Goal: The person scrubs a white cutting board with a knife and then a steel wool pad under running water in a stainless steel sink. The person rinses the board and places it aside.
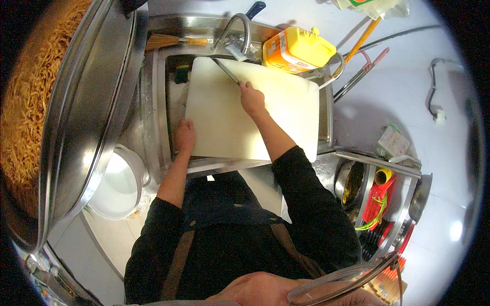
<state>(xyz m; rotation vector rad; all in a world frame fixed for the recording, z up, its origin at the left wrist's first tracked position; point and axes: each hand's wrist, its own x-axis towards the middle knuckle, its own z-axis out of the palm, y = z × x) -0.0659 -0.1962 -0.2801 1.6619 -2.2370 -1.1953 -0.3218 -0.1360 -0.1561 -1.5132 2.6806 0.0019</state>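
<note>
A large white cutting board (226, 114) lies across the stainless steel sink (154, 95), covering most of its basin. My right hand (252, 100) is over the middle of the board, closed around the handle of a knife (226, 72). The narrow blade points up and left, its tip near the board's far edge. My left hand (186, 134) holds the board's left edge near the front corner, its thumb side against the rim. Behind the board rises a curved metal faucet (247, 32). A dark scrub sponge (182, 75) shows in the basin's left gap.
On the left stands a big metal pan (88, 114) of noodles (38, 95), above a white bucket (116, 187). A straw brush (164, 41) and yellow jug (298, 48) line the sink's back. Tongs (360, 74) lean at right; a shelf (379, 164) holds bowls and a red basket (377, 202).
</note>
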